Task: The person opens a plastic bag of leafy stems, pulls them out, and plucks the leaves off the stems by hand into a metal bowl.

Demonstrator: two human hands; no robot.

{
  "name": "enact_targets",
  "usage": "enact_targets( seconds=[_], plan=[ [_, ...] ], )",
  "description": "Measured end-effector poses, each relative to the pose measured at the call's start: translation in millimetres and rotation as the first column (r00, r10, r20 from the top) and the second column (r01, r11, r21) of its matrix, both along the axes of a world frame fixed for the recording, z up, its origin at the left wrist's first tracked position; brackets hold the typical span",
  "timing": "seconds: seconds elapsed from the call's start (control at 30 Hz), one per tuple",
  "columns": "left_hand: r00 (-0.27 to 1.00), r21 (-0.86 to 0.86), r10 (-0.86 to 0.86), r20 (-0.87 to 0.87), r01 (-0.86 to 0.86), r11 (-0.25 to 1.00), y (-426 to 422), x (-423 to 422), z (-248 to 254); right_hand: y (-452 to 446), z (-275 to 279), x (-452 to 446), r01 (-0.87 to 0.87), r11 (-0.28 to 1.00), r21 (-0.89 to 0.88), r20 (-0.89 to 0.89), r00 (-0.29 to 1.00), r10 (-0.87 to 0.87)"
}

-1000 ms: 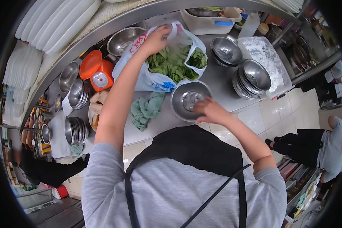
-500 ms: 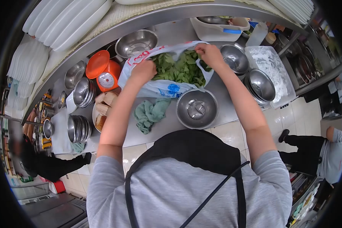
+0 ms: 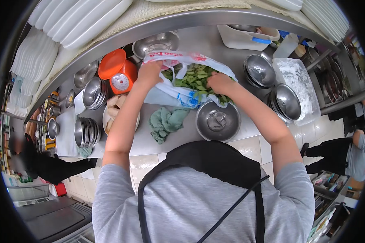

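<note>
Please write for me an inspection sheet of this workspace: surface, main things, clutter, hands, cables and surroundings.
Surface: metal counter, tiled floor beyond its near edge.
Job's things: open plastic bag with green leaves; a metal bowl close by on the near side, with something shiny inside, not identifiable.
Clutter: crumpled green cloth, orange scale, stacked bowls beside a tray of white powder.
Hands: left hand grips the bag's left side; right hand is at the leaves, grip unclear.
Cables: nothing seen on the counter.
Surroundings: shelf with white plates above; one person at far left, another at far right.
</note>
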State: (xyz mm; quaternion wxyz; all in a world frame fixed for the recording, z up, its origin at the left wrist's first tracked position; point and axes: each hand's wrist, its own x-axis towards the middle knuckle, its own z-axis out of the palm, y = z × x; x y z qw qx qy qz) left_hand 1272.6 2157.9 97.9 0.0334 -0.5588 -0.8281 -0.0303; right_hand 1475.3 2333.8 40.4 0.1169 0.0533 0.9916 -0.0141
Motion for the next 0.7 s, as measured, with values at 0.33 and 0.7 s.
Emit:
enact_targets(
  seconds=[0.33, 0.7],
  plan=[
    [0.994, -0.516, 0.074, -0.074, -0.102, 0.851, -36, 15, -72, 2, 57, -68, 0.418, 0.807, -0.417, 0.168, 0.908, -0.383],
    [0.969, 0.181, 0.003, 0.248, -0.049, 0.982, -48, 19, -41, -56, 79, -110, -0.141, 0.972, -0.19, -0.012, 0.99, 0.141]
  ],
)
